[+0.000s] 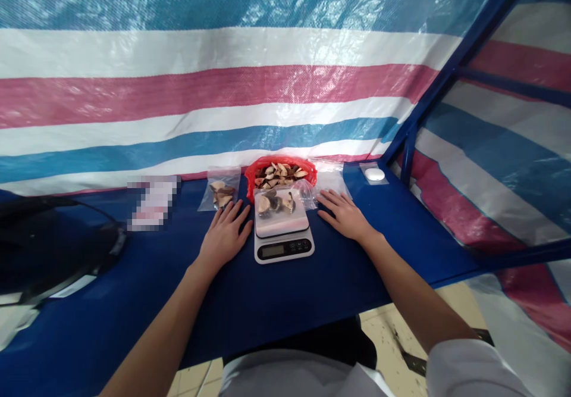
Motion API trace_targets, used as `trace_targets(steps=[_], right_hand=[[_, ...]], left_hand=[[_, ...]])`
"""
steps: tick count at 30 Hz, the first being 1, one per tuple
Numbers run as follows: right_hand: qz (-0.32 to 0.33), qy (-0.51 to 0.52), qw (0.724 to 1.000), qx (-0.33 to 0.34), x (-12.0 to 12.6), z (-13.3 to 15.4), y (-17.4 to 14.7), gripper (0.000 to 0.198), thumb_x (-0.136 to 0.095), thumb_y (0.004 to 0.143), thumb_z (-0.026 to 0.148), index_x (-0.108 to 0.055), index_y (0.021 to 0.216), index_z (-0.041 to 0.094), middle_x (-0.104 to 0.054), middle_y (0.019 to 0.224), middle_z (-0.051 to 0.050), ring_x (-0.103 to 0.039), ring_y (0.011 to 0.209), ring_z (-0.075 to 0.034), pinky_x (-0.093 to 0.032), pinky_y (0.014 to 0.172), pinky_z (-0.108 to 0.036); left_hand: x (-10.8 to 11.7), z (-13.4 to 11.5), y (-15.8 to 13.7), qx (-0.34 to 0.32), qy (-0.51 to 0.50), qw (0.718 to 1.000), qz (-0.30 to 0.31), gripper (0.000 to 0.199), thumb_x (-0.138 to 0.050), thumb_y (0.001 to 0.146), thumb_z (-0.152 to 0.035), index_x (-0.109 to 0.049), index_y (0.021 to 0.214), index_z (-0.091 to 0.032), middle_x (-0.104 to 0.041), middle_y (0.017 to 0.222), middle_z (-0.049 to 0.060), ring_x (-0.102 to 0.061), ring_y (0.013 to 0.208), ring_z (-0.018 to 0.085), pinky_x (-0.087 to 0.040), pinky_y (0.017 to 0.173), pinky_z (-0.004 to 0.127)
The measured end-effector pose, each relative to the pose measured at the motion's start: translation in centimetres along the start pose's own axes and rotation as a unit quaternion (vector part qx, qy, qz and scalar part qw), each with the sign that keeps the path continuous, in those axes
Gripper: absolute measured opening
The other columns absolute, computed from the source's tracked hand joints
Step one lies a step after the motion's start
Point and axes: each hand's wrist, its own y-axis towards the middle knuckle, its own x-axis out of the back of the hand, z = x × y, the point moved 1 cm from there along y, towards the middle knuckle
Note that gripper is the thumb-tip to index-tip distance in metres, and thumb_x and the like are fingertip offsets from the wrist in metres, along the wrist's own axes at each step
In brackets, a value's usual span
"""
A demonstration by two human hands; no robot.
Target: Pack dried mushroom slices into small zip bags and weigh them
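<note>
A white digital kitchen scale (285, 254) stands on the blue table between my hands. On its platform lies a clear plastic bag (277, 203) with a few brown and cream dried pieces, perhaps mushroom. My left hand (225, 234) rests flat left of the scale, fingers spread, its fingertips by a clear bag of similar pieces (222, 193). To the right, my right hand (344, 214) also lies flat with fingers apart, beside flat clear plastic bags (332, 177). Behind the scale is an open red plastic bag (250, 178) filled with many such pieces (281, 174).
A small white case (375, 174) lies on a clear bag at the back right. A blurred-out paper (154, 203) and a large black object (53, 248) are on the left. Striped sheeting (223, 93) hangs behind, with a blue metal frame (446, 87) at right.
</note>
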Motion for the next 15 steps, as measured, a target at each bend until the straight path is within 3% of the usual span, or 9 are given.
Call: trace_targets(steps=[5, 15], right_hand=[[-0.005, 0.006, 1.000, 0.002, -0.02, 0.00, -0.03, 0.050, -0.042, 0.104, 0.046, -0.051, 0.150, 0.029, -0.046, 0.158, -0.006, -0.038, 0.149, -0.029, -0.032, 0.123, -0.054], [0.002, -0.001, 1.000, 0.000, 0.09, 0.16, -0.01, 0.050, -0.042, 0.104, 0.046, -0.052, 0.149, 0.027, -0.045, 0.159, -0.006, -0.038, 0.149, -0.030, -0.032, 0.122, -0.054]], left_hand=[[-0.27, 0.20, -0.09, 0.003, -0.030, 0.999, -0.023, 0.051, -0.040, 0.100, -0.045, -0.061, 0.141, -0.023, -0.052, 0.153, 0.011, -0.042, 0.146, 0.035, -0.032, 0.121, 0.057], [-0.06, 0.18, -0.04, 0.002, -0.030, 0.999, -0.016, 0.052, -0.039, 0.100, -0.046, -0.062, 0.139, -0.020, -0.052, 0.153, 0.013, -0.042, 0.146, 0.035, -0.032, 0.121, 0.057]])
